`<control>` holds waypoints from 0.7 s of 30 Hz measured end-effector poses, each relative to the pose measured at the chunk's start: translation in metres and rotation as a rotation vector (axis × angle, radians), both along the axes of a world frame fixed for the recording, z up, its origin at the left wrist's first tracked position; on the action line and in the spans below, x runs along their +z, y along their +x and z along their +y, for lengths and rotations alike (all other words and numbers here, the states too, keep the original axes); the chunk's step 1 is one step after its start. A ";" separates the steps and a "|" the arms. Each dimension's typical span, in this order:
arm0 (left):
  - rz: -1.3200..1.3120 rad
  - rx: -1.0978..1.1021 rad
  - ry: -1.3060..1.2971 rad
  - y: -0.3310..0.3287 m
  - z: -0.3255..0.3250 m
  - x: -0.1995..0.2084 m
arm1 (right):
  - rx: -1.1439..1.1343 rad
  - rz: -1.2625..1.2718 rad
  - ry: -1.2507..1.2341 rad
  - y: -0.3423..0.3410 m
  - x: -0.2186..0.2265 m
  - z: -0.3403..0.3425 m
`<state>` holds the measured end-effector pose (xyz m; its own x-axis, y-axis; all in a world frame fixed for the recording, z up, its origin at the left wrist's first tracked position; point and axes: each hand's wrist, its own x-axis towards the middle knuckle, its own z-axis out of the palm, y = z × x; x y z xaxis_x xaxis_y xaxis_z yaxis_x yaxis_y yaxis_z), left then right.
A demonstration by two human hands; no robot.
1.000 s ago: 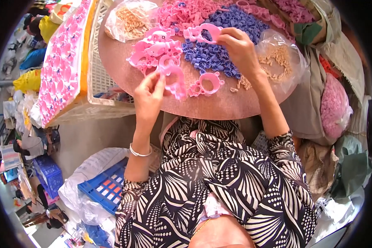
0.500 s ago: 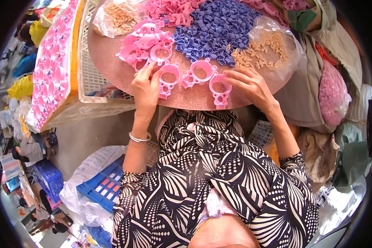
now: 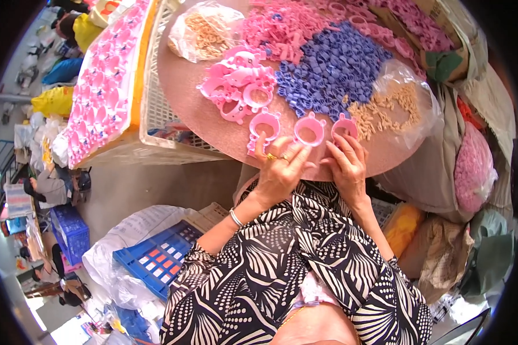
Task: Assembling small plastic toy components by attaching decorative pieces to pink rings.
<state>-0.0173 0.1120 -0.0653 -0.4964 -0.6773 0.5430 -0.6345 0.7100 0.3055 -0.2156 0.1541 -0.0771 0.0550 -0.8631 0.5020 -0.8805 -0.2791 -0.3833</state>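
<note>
Seems to be lining up on the desk (image 3: 184,95) left pink ring (image 3: 253,126) and middle pink ring (image 3: 309,122), with fingers of left hand (image 3: 279,174) part-spread at both, plus right pink ring (image 3: 343,122), with fingers of right hand (image 3: 349,170) half-curled there, can't confirm any grip, likely needs steady pinch next.

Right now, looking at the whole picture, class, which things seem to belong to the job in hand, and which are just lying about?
Likely in the job:
pink ringed pieces
small blue parts
small pink parts
beige parts

Apparently just lying about:
blue basket
white sack
yellow bag
</note>
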 end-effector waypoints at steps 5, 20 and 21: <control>0.122 0.121 -0.072 0.019 -0.002 0.013 | -0.037 0.012 -0.151 0.012 0.030 -0.029; 0.178 0.206 0.217 0.104 -0.101 0.013 | 0.648 0.183 0.053 0.055 0.039 -0.193; 0.178 0.212 0.215 0.111 -0.105 0.014 | 0.650 0.058 0.114 0.053 0.042 -0.196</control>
<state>0.0940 0.0071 -0.0513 -0.2427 -0.8637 0.4418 -0.6843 0.4752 0.5531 -0.1621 -0.0421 -0.0353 0.6071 -0.6925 0.3897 -0.5663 -0.7211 -0.3992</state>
